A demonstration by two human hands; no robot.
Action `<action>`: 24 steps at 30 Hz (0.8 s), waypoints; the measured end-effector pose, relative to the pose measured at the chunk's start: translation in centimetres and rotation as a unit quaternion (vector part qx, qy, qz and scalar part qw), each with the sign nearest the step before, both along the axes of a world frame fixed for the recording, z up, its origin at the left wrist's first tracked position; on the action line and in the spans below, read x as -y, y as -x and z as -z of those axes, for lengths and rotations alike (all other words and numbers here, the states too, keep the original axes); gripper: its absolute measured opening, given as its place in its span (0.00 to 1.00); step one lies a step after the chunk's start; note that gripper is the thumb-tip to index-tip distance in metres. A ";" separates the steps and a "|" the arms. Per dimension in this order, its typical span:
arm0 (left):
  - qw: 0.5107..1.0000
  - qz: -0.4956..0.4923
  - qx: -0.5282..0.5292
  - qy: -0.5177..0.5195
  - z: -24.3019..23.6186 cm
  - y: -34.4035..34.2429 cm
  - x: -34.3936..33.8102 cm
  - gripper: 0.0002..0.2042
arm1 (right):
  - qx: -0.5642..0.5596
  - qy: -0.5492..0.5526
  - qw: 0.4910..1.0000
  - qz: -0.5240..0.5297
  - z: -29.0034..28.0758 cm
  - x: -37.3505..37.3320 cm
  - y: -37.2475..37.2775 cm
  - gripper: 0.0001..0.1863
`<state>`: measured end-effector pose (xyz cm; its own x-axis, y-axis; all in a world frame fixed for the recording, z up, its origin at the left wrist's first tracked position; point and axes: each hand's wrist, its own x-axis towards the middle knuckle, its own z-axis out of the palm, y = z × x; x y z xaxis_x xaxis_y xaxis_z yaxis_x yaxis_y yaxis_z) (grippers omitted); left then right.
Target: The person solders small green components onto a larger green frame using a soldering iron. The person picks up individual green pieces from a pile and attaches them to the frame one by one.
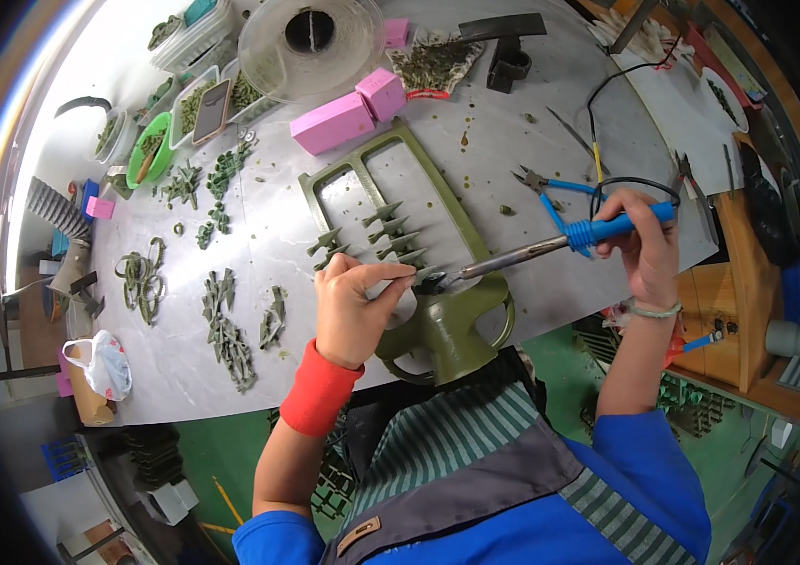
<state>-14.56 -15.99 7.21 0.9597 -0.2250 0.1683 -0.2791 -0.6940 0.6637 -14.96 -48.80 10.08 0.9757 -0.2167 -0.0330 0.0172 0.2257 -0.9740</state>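
Before me on the table lies a green frame-like casting pattern (464, 209) with long bars and a thick cup-shaped end (456, 330) toward me. Rows of small green pointed pieces (391, 231) stand on its middle and left bars. With thumb and forefinger pinched, my left hand (353, 306) holds a small green pointed piece (430, 281) at the near end of the middle bar; the fingertips partly hide it. My right hand (643, 240) is closed around the blue handle of a soldering iron (522, 254), whose metal tip points left and reaches that same piece.
Loose green pieces (229, 339) and green rings (141, 282) lie at left. Pink blocks (329, 124) and a clear round lid (268, 56) are behind the frame. Blue-handled cutters (560, 184) lie near the iron's cable (596, 122). Tubs and a phone (213, 111) stand back left.
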 end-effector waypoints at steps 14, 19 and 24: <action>0.969 0.225 0.046 -0.091 -1.4 6.8 1.5 0.24 | 0.018 -0.008 0.979 0.202 -1.2 5.2 2.3 0.14; 0.980 0.189 0.008 -0.053 -2.3 6.6 -1.6 0.16 | 0.026 -0.023 0.978 0.207 -1.1 5.1 1.9 0.13; 0.986 -0.137 0.078 -0.052 -0.5 3.8 -10.0 0.04 | 0.039 -0.020 0.979 0.201 -1.2 4.3 1.3 0.13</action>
